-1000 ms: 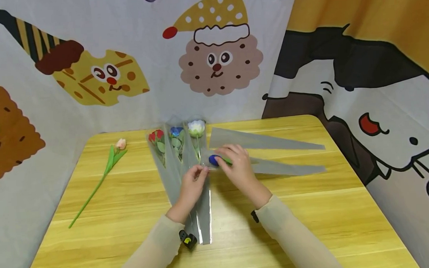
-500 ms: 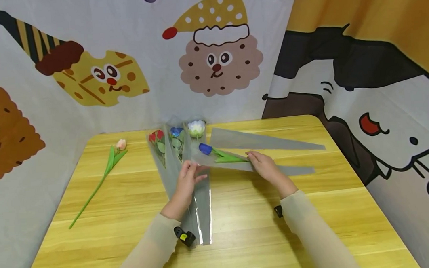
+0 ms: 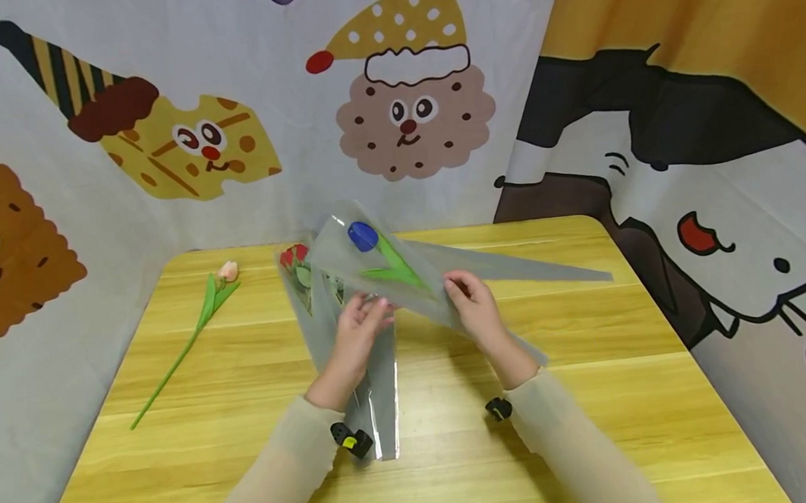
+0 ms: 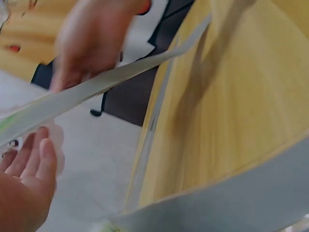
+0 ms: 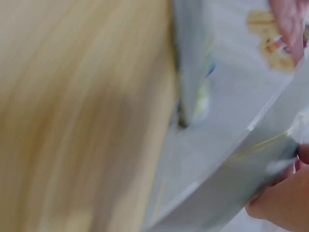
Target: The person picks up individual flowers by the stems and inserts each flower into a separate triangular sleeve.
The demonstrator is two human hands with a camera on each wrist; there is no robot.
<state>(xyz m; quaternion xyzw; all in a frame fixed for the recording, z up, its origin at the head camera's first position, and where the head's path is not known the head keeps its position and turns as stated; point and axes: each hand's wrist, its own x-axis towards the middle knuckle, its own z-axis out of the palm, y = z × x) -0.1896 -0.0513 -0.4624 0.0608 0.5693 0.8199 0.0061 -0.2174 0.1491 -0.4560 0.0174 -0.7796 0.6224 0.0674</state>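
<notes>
A blue tulip with green leaves [image 3: 363, 237] lies inside a long, tapered, translucent flower sleeve [image 3: 419, 300], tilted above the table. My right hand [image 3: 477, 308] pinches the sleeve below the leaves, thumb on top; the right wrist view shows this sleeve [image 5: 241, 169] blurred in the fingers. At the sleeve's lower left edge is my left hand [image 3: 356, 337], its fingers loosely extended. In the left wrist view the left hand [image 4: 29, 179] is beneath the sleeve, the thumb not over it. The raised sleeve hides most of the wrapped blue and white flowers; a wrapped red rose [image 3: 294, 256] shows.
Wrapped flowers in sleeves [image 3: 384, 404] lie side by side on the wooden table [image 3: 182, 476]. A pink tulip [image 3: 204, 311] lies unwrapped at the left. Another flat sleeve [image 3: 533, 264] lies at the back right. A printed cloth [image 3: 237, 214] hangs behind the table.
My right hand has moved from the tulip's head down to the sleeve's middle. The sleeve with the blue tulip has risen off the table and turned, its wide end tipping up and away.
</notes>
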